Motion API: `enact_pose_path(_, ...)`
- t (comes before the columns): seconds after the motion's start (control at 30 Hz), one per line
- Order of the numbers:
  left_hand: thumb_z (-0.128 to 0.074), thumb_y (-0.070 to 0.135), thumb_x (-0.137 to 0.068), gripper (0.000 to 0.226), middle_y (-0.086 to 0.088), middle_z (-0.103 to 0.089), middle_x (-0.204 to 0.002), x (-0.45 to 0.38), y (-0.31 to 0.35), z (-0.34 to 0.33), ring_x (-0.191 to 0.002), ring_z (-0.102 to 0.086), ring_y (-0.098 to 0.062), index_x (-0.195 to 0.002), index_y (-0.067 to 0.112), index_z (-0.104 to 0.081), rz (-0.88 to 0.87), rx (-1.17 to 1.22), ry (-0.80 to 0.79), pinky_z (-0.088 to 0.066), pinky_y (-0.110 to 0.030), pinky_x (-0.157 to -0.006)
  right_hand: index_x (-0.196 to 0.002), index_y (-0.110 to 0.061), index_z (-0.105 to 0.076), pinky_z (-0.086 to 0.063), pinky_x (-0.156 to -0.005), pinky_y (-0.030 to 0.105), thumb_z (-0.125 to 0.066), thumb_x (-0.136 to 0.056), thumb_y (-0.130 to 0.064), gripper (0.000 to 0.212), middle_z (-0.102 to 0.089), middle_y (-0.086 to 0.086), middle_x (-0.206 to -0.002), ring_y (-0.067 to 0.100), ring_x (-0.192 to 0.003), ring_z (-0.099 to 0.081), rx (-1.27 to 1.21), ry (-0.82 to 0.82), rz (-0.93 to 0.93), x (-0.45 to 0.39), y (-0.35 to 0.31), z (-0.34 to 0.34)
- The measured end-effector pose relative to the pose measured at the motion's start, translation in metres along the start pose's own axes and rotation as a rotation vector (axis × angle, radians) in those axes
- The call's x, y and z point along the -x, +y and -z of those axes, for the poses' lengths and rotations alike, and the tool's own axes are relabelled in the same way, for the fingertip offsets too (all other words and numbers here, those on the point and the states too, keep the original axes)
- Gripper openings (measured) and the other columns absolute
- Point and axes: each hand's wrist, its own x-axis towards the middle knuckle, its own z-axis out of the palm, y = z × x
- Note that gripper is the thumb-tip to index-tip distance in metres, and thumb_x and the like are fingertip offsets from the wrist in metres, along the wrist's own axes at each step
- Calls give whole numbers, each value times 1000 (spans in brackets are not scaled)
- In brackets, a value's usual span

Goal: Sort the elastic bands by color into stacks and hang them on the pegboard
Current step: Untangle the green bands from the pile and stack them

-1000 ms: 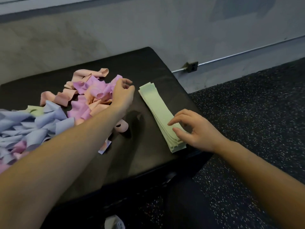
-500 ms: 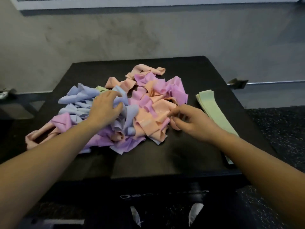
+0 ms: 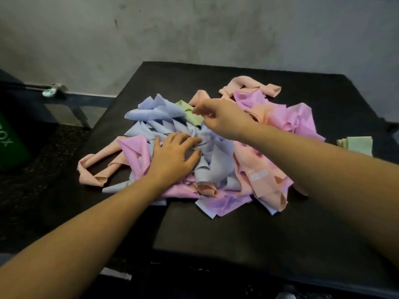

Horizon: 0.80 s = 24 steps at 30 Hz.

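A jumbled pile of elastic bands [image 3: 218, 160] in blue, pink and peach lies on a black padded bench [image 3: 237, 240]. One green band [image 3: 192, 114] pokes out at the pile's far side. My right hand [image 3: 220, 119] reaches over the pile and pinches the green band's edge with its fingertips. My left hand [image 3: 174, 156] rests flat on the blue bands in the middle, fingers spread. A neat stack of green bands [image 3: 356, 144] lies at the bench's right edge, partly cut off by my right forearm.
A grey concrete wall runs behind the bench. A green box [image 3: 10, 143] and a metal frame [image 3: 64, 93] stand at the left on speckled dark flooring [image 3: 38, 190].
The view has swung left, leaving the green stack at the far right. My right hand has moved from the peach bands across to the green band. My left hand has stayed pressing on the blue bands.
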Motion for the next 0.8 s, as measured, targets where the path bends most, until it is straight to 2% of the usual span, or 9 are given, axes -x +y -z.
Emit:
enact_pose_path(0.1,-36,57,-94,48,8,-57,-133,-1,-2,-5,-130,-43,-17,-131,40,-60,-4,4,57,-26,-64,-112,-125,-26,-54,-50,-84,20,-61,-97,-16,31,-55,2,-130,14,-108,-60,-29,-48,-46,-36,0,-21)
enact_pose_path(0.17,-37,56,-93,48,7,-58,-130,-1,-3,-8,-129,-46,-17,-130,39,-62,4,5,85,-28,-64,-111,-128,-26,-49,-54,-83,24,-68,-92,-21,41,-51,2,-131,16,-108,-59,-18,-24,-101,-54,7,-35)
enact_pose_path(0.27,-38,56,-92,47,8,-60,-126,0,-4,-9,-128,-46,-17,-128,39,-64,8,31,113,-27,-63,-112,-131,-26,-43,-56,-72,25,-75,-86,-29,55,-56,-1,-114,14,-95,-61,-65,41,-244,-65,22,-51)
enact_pose_path(0.33,-39,56,-92,46,9,-59,-126,1,-4,-11,-129,-46,-17,-128,40,-63,16,37,116,-25,-64,-113,-130,-25,-47,-52,-65,25,-69,-91,-35,46,-55,-2,-99,11,-81,-58,-29,-15,-332,-66,31,-54)
enact_pose_path(0.4,-40,55,-92,44,10,-60,-124,1,-5,-13,-129,-47,-17,-126,40,-65,16,37,129,-25,-64,-113,-125,-17,-59,-54,-69,30,-61,-97,-34,33,-59,2,-92,14,-76,-59,-8,-58,-335,-63,34,-51)
enact_pose_path(0.53,-43,53,-92,40,10,-61,-121,1,-5,-14,-125,-49,-17,-122,39,-67,13,18,149,-26,-63,-113,-113,-12,-66,-55,-79,35,-56,-100,-26,21,-68,8,-98,25,-89,-65,-200,95,-324,-49,29,-27)
enact_pose_path(0.67,-38,55,-94,43,10,-58,-129,0,-4,-10,-130,-45,-17,-128,41,-61,22,-48,65,-23,-64,-114,-101,-23,-61,-48,-73,28,-54,-100,-26,8,-62,-3,-91,14,-86,-59,-171,204,-280,-24,19,8)
enact_pose_path(0.73,-37,54,-98,42,9,-54,-136,-3,-2,-3,-135,-41,-17,-133,43,-56,34,-81,-29,-19,-65,-115,-101,-20,-58,-44,-73,29,-50,-100,-22,8,-59,-6,-86,15,-88,-57,-204,231,-280,-9,17,21)
enact_pose_path(0.8,-39,51,-101,39,8,-48,-143,-9,3,6,-141,-35,-17,-138,42,-50,64,-93,-156,-16,-66,-116,-107,-14,-59,-47,-78,30,-46,-99,-17,16,-60,-4,-92,16,-91,-57,-266,286,-289,7,12,36)
